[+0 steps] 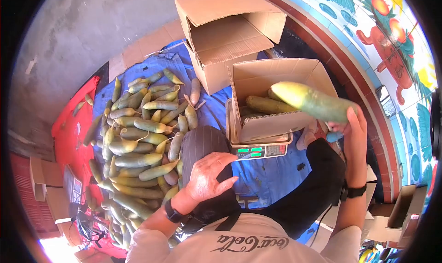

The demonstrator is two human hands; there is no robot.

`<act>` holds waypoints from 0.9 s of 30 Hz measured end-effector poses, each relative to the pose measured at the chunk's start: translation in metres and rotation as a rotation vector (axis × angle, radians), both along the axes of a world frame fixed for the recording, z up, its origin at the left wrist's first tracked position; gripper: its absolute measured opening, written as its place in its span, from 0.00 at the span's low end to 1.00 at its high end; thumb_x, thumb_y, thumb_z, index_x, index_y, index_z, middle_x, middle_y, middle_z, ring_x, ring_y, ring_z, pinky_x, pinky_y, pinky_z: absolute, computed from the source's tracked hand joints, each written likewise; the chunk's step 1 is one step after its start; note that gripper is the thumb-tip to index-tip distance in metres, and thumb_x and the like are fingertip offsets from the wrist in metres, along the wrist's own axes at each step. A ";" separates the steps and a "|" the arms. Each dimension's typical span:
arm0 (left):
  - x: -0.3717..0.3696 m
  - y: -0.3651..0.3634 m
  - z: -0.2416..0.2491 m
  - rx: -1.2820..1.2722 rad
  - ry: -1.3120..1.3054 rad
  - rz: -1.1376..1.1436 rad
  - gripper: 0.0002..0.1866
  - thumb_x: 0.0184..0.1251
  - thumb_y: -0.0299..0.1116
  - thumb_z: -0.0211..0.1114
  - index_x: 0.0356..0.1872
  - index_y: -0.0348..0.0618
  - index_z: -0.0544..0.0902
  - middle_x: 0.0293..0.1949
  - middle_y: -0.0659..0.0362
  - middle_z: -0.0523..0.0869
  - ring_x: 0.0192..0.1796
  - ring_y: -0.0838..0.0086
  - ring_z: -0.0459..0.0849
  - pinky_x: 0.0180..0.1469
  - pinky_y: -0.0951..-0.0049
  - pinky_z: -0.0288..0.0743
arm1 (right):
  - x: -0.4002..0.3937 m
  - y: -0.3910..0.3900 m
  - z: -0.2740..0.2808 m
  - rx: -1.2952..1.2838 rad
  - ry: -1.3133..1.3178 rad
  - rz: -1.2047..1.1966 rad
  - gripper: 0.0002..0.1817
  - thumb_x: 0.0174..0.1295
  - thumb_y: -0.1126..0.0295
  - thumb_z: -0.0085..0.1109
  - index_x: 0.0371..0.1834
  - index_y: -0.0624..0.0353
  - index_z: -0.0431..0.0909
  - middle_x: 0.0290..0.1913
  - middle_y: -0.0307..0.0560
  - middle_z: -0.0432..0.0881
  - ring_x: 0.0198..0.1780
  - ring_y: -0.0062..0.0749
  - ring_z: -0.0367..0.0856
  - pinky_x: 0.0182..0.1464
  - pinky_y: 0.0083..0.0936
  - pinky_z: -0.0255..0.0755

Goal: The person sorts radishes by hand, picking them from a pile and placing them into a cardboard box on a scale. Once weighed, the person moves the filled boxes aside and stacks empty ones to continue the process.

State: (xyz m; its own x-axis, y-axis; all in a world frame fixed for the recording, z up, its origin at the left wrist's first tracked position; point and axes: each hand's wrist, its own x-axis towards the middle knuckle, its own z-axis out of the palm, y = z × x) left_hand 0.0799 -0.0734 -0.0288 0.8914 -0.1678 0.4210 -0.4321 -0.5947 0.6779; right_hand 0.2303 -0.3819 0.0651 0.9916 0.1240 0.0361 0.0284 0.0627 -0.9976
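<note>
A large green radish (317,102) with a pale yellow tip is gripped at its thick end by my right hand (352,125). It hangs above the right part of an open cardboard box (274,127). Inside the box lie several more radishes (267,105). The box rests on a digital scale (262,151) with lit green displays, whose digits I cannot read. My left hand (209,176) is open over my thigh, thumb and fingers apart, with nothing in it. Left of that hand spreads a big pile of green radishes (142,159).
Behind the scale stands another open cardboard box (225,37). A blue tarp (271,180) covers the floor, with a red sheet (73,120) at the left. A painted tile wall (391,55) runs along the right. More cardboard boxes (400,212) stand at the lower right.
</note>
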 end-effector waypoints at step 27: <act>0.007 0.000 -0.008 -0.016 -0.100 -0.011 0.13 0.50 0.33 0.69 0.35 0.37 0.81 0.34 0.52 0.83 0.34 0.58 0.83 0.38 0.65 0.78 | 0.115 0.004 -0.075 -0.948 -0.443 0.141 0.06 0.59 0.75 0.54 0.37 0.64 0.78 0.30 0.48 0.81 0.34 0.30 0.83 0.38 0.24 0.74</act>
